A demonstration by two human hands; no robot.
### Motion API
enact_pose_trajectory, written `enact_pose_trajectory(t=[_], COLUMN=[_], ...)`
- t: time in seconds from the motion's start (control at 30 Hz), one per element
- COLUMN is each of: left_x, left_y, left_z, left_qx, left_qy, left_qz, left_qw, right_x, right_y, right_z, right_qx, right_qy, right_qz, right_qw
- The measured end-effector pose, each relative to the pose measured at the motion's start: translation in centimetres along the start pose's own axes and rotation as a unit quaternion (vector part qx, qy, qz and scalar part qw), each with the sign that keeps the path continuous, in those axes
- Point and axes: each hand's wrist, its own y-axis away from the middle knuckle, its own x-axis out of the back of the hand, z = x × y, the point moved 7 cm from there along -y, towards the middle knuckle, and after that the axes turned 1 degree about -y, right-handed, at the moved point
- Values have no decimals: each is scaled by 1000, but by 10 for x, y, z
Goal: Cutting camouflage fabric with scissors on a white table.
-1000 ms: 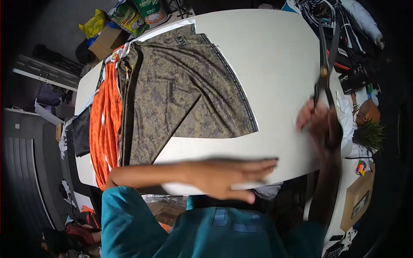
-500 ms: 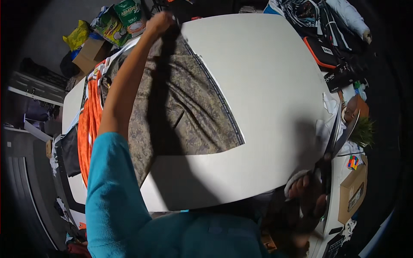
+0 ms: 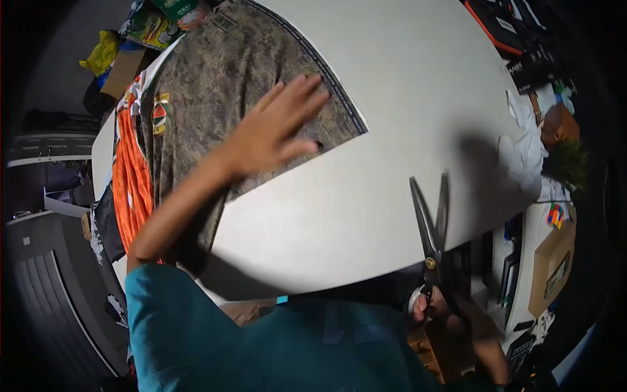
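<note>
Over a camouflage-patterned fabric (image 3: 202, 98) on the white table, my left hand (image 3: 281, 127) is open with fingers spread. I cannot tell whether its palm presses on the cloth. A dark band with a white margin runs along the fabric's right edge, and a small emblem (image 3: 159, 114) marks its left part. At the lower right, my right hand (image 3: 450, 313) is closed round the handles of a pair of large scissors (image 3: 431, 242). Their blades stand apart, pointing away from me, with no cloth between them.
The white table (image 3: 418, 117) has a curved-looking near edge. Orange fabric (image 3: 130, 176) lies to the left. Bags (image 3: 147, 29) and a cardboard box (image 3: 125, 73) stand beyond. White cloth (image 3: 520, 150), a colourful puzzle cube (image 3: 556, 214) and another box (image 3: 552, 268) are at the right.
My left hand has come nearer from the fabric's far end, its fingers now spread. The fabric lies smoother. The scissors have swung left into the light, over the table's near edge.
</note>
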Motion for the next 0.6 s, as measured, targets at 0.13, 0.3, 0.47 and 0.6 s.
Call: enact_pose_trajectory(t=[0.13,0.3,0.47,0.6], left_x=[-11,0,0,11], left_y=[33,41,2,-30], left_z=[63,102,85,85], left_qx=[-5,-48,-92,-165], left_qy=[73,93,140,265], left_qz=[-44,-39,-20,62], left_qw=[996,994,986,948], right_x=[2,-6,-17,-11], right_y=[26,33,15,9], right_z=[30,47,48,44], right_qx=[-202,-75,13,-2], right_qy=[-45,256,282,260], right_qz=[83,35,48,130], right_qw=[975,963,958,957])
